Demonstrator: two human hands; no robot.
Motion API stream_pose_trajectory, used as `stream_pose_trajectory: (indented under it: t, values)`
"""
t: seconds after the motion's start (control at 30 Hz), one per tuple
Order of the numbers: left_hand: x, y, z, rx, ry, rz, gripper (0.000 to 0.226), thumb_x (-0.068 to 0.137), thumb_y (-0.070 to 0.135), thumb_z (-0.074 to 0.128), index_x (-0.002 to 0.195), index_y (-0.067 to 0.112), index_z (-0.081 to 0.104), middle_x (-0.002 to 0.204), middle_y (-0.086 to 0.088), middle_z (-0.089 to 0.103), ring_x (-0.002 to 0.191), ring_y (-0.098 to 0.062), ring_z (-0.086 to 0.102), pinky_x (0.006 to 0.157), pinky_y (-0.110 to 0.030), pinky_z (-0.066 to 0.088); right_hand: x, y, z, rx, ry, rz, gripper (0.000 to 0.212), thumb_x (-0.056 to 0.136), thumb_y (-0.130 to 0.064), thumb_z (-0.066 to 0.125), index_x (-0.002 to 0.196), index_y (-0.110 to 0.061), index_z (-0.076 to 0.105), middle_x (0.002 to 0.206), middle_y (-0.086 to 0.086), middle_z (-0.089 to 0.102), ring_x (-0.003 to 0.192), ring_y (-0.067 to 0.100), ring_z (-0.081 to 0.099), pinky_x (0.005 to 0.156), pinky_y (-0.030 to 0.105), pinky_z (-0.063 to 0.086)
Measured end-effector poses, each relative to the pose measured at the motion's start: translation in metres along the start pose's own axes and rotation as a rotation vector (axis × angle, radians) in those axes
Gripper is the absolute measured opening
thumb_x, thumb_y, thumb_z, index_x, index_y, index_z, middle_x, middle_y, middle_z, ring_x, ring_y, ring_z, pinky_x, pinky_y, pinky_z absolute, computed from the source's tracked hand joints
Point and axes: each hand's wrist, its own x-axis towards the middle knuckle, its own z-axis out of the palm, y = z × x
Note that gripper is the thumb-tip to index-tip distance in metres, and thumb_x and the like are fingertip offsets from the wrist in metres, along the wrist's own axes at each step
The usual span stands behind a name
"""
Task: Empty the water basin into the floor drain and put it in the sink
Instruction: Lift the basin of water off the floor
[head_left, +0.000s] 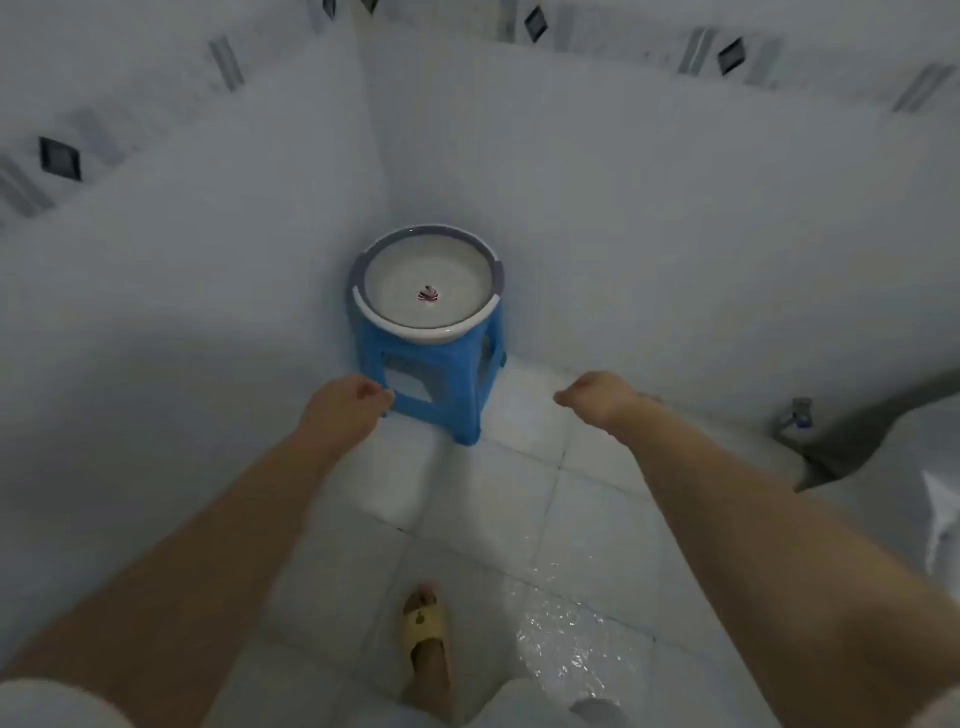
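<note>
Neither hand held anything. The left hand (347, 402) was loosely curled, fingers bent in toward the palm, and hung in front of the lower frame of the blue stool (434, 382), though I could not tell whether it touched the plastic. The right hand (597, 397) was curled the same way, empty, out over the bare floor tiles (519, 499) to the other side of the stool. Both arms were stretched forward, one to each side of it.

The water basin (428, 283), white with a grey rim, sat level on top of the stool, tucked into the corner where the two tiled walls met. It looked to have water in it, with a small dark patterned thing at the middle of the bottom.

To my eye this was the very start: the reach toward the basin, with nothing lifted or poured. The next move would call for both hands to open and rise to opposite sides of the rim, then lift evenly so the water did not slop. A wet sheen on the floor by the yellow slipper (423, 621) hinted at slick footing. I could not make out the drain.
</note>
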Motion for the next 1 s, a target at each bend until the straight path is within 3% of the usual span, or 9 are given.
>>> stream_pose_trajectory:
  t: [0.17,0.27,0.33,0.47,0.57,0.73,0.83,0.9,1.0]
  values:
    - [0.042,0.001,-0.010,-0.014,-0.031,-0.016,0.011,0.086,0.025,0.054,0.089,0.017,0.061,0.078,0.001,0.058,0.080,-0.019,0.052,0.074,-0.027,0.039,0.029,-0.018,-0.005,-0.039,-0.038,0.054,0.025,0.089,-0.032,0.053,0.095,-0.009,0.047,0.097,0.010,0.048,0.088,0.020,0.047,0.059,0.023,0.035]
    - [0.069,0.000,-0.028,-0.006,-0.064,0.022,0.011,0.086,0.024,0.054,0.086,0.015,0.060,0.079,-0.002,0.059,0.072,-0.017,0.053,0.071,-0.027,0.039,0.047,-0.044,-0.010,-0.050,0.001,0.059,0.026,0.089,-0.032,0.053,0.099,-0.008,0.051,0.097,0.011,0.049,0.088,0.020,0.047,0.063,0.022,0.035]
    - [0.091,-0.001,-0.042,-0.002,-0.067,0.046,0.011,0.086,0.024,0.055,0.080,0.016,0.059,0.075,0.000,0.057,0.069,-0.015,0.052,0.069,-0.026,0.037,0.059,-0.064,-0.011,-0.046,0.042,0.043,0.039,0.089,-0.030,0.053,0.112,0.001,0.056,0.109,0.017,0.058,0.099,0.027,0.055,0.071,0.024,0.038]
    - [0.128,-0.002,-0.055,-0.060,-0.065,0.026,0.020,0.085,0.028,0.056,0.066,0.024,0.056,0.070,0.008,0.055,0.068,-0.010,0.050,0.070,-0.028,0.037,0.075,-0.089,-0.003,-0.078,0.058,0.005,0.039,0.088,-0.029,0.053,0.111,0.002,0.060,0.118,0.018,0.061,0.107,0.031,0.055,0.085,0.030,0.042]
    - [0.147,0.000,-0.049,-0.051,-0.102,0.040,0.020,0.085,0.026,0.055,0.067,0.016,0.056,0.070,-0.002,0.056,0.069,-0.018,0.048,0.064,-0.030,0.037,0.092,-0.092,0.000,-0.142,0.018,0.028,0.042,0.088,-0.031,0.052,0.114,0.000,0.058,0.122,0.016,0.059,0.111,0.031,0.053,0.088,0.030,0.042]
    - [0.188,0.017,-0.037,0.014,-0.128,0.064,0.019,0.086,0.022,0.053,0.083,0.010,0.067,0.087,-0.011,0.064,0.083,-0.026,0.057,0.072,-0.031,0.039,0.135,-0.088,-0.017,-0.149,-0.007,0.104,0.045,0.088,-0.032,0.053,0.118,0.002,0.056,0.126,0.016,0.056,0.114,0.030,0.052,0.090,0.029,0.041]
    - [0.214,0.024,-0.035,-0.004,-0.135,0.026,0.023,0.086,0.022,0.055,0.094,0.004,0.068,0.099,-0.015,0.067,0.096,-0.030,0.060,0.081,-0.034,0.043,0.169,-0.090,-0.030,-0.108,-0.015,0.126,0.044,0.088,-0.028,0.054,0.116,0.005,0.055,0.118,0.019,0.059,0.104,0.029,0.055,0.086,0.029,0.042]
    - [0.235,0.033,-0.037,-0.022,-0.131,-0.003,0.020,0.086,0.021,0.056,0.091,0.005,0.067,0.095,-0.015,0.065,0.091,-0.027,0.058,0.081,-0.033,0.042,0.193,-0.097,-0.039,-0.084,-0.039,0.113,0.044,0.088,-0.028,0.054,0.116,0.006,0.055,0.112,0.018,0.059,0.099,0.027,0.054,0.083,0.029,0.042]
    - [0.267,0.047,-0.040,-0.008,-0.111,-0.020,0.016,0.084,0.021,0.057,0.089,0.010,0.067,0.086,-0.009,0.061,0.081,-0.021,0.054,0.073,-0.028,0.038,0.226,-0.111,-0.054,-0.084,-0.071,0.079,0.043,0.088,-0.028,0.054,0.115,0.005,0.055,0.118,0.020,0.059,0.105,0.030,0.056,0.076,0.025,0.037]
